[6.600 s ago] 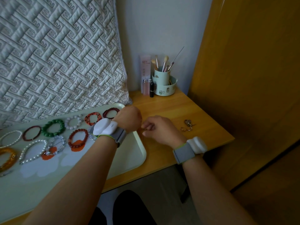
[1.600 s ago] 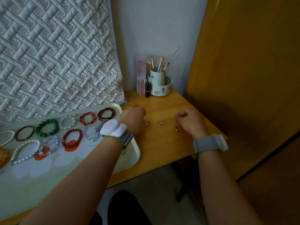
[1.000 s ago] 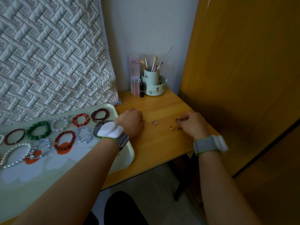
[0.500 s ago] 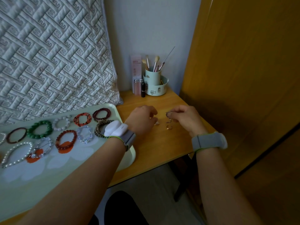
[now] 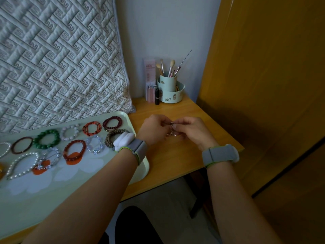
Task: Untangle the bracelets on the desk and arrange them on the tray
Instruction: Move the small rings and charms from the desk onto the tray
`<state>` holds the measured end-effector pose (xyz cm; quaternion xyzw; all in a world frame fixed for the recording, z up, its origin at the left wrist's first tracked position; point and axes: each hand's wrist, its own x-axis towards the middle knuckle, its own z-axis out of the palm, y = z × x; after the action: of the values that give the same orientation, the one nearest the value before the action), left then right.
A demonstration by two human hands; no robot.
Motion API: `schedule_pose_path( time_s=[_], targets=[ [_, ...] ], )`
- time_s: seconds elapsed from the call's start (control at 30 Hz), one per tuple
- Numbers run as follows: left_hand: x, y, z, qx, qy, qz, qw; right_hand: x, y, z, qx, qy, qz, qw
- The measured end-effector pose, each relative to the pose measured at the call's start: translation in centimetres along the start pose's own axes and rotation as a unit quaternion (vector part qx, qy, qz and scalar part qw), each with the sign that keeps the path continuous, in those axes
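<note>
A small metal bracelet with rings (image 5: 171, 132) hangs between my two hands just above the wooden desk (image 5: 177, 155). My left hand (image 5: 154, 131) and my right hand (image 5: 190, 131) both pinch it, fingertips nearly touching. To the left lies the pale green tray (image 5: 70, 175) with several beaded bracelets laid out in rows, among them a green one (image 5: 46, 139), a red one (image 5: 74, 150), an orange one (image 5: 92, 128) and a brown one (image 5: 112, 138) partly under my left wrist.
A mint holder with makeup brushes (image 5: 169, 88), a pink tube (image 5: 149, 76) and lipsticks (image 5: 157, 96) stand at the desk's back. A quilted pillow (image 5: 58, 59) leans behind the tray. A wooden panel (image 5: 263, 76) borders the desk on the right.
My right hand lifted the small metal bracelet off the desk and my left hand came over to join it; both now hold it together above the desk.
</note>
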<state>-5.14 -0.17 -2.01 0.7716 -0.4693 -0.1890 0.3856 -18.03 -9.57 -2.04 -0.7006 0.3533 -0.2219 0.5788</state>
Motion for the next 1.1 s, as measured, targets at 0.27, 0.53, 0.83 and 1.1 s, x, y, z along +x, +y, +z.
schedule_pose_path(
  time_s=[0.27,0.53,0.83,1.1],
  targets=[
    [0.2,-0.4,-0.2,0.014,0.021,-0.043,0.999,0.2,0.7,-0.1,-0.034,0.054,-0.013,0.998],
    [0.2,-1.0,-0.4,0.027,0.039,-0.022,0.999,0.5,1.3,-0.7,-0.065,0.122,-0.006,0.990],
    [-0.2,-1.3,-1.0,0.032,0.055,-0.016,0.998,0.5,1.5,0.1,-0.101,0.101,-0.012,0.990],
    [-0.4,-0.9,-1.2,-0.139,0.060,-0.068,0.986,-0.1,0.7,1.5,-0.079,0.003,-0.021,0.997]
  ],
)
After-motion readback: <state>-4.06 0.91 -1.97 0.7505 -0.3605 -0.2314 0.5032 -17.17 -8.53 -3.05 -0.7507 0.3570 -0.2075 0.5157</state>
